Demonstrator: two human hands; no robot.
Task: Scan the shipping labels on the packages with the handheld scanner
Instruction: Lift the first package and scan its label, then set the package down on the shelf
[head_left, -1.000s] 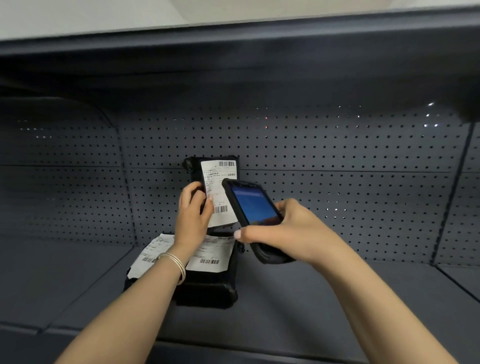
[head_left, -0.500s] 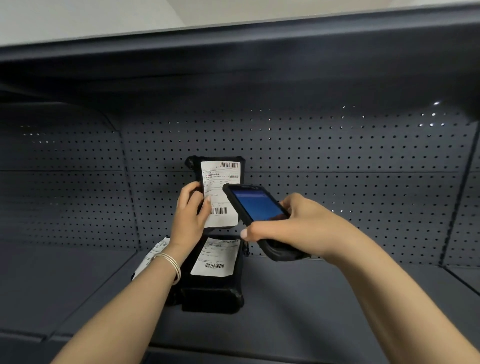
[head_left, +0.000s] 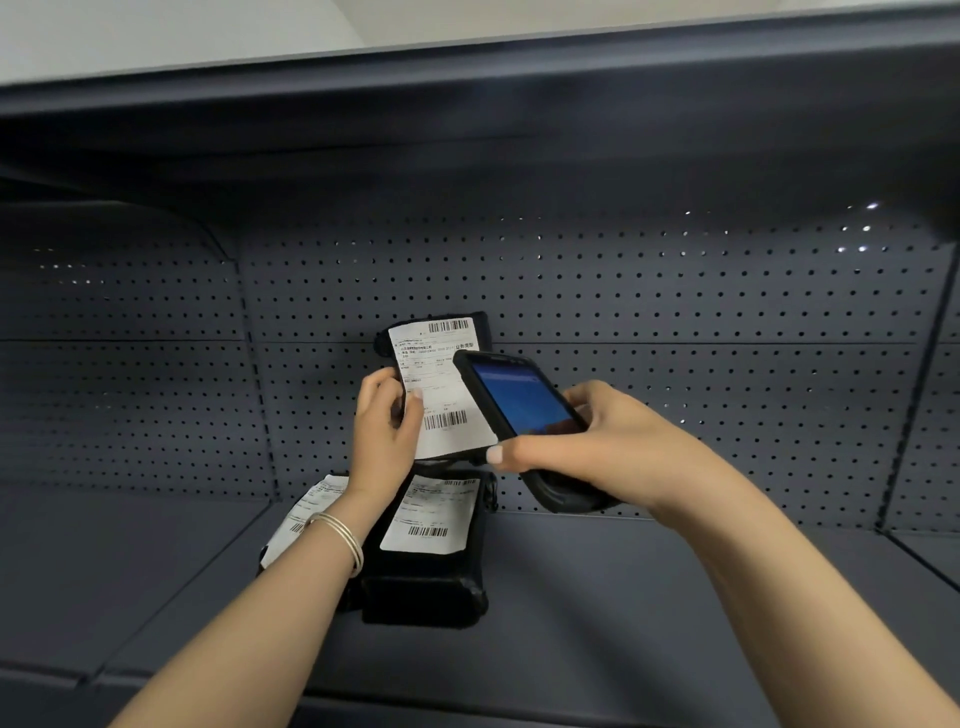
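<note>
My left hand (head_left: 384, 431) grips the left edge of a black package (head_left: 480, 332) held upright above the shelf, its white shipping label (head_left: 441, 384) facing me with barcodes at top and bottom. My right hand (head_left: 597, 447) holds a black handheld scanner (head_left: 519, 400), blue screen lit, tilted up with its top end overlapping the label's right side. Below lies a second black package (head_left: 426, 592) flat on the shelf, its label (head_left: 431, 514) facing up. A third label (head_left: 306, 514) shows to the left, partly hidden by my left wrist.
A dark grey shelf board (head_left: 649, 587) carries the packages. A perforated back panel (head_left: 675, 322) stands close behind them, and another shelf (head_left: 467, 104) overhangs from above. A panel seam runs down at the far right.
The held package has tilted slightly, its top leaning left. The scanner has stayed close over the label's right side. The lying packages have not moved.
</note>
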